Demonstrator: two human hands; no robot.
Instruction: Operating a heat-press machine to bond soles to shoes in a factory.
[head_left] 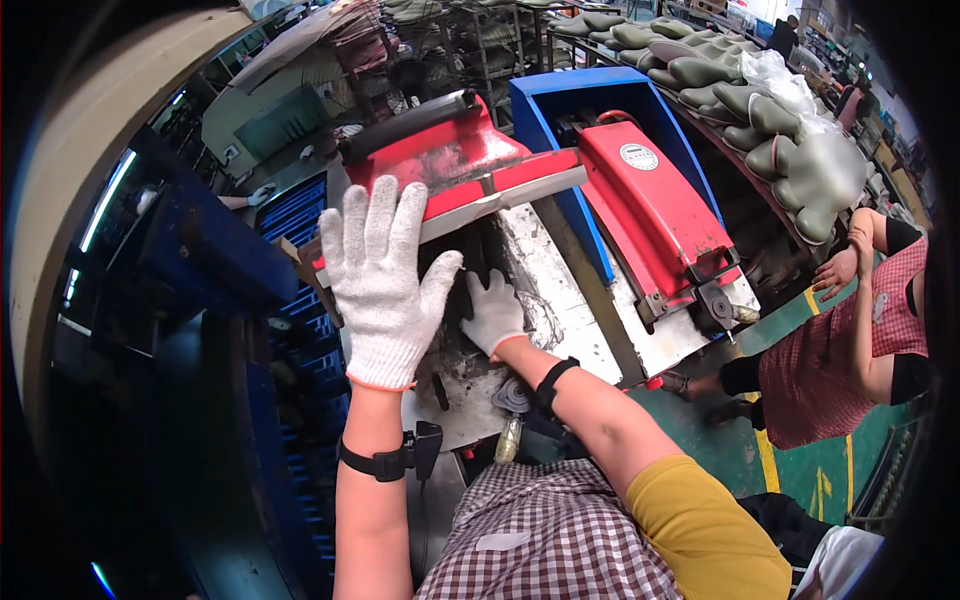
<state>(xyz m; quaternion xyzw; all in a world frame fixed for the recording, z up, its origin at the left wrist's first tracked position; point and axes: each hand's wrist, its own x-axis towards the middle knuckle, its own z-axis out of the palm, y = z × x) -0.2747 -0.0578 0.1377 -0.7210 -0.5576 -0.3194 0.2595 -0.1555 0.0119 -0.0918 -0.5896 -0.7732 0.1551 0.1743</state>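
My left hand (382, 275), in a white knitted glove, is open, its fingers spread in front of a raised red cover (455, 140) with a dark roller along its top. Whether the palm touches the cover's pale lower edge (480, 205) cannot be seen. Lower and to the right, my right hand (495, 312) wears the same kind of glove. Its fingers reach into the dark space under the cover, apart and with nothing visible in them. Beneath it lies a worn metal machine bed (545, 280). A knob with a yellowish handle (509, 438) sits close to my apron.
Right of my hands stands a second machine with a lowered red cover (655, 190) and a blue housing (590, 85). Green boots (740, 105) crowd a rack behind it. A person in a red checked apron (830, 370) stands at right. Blue slats (300, 325) run along the left.
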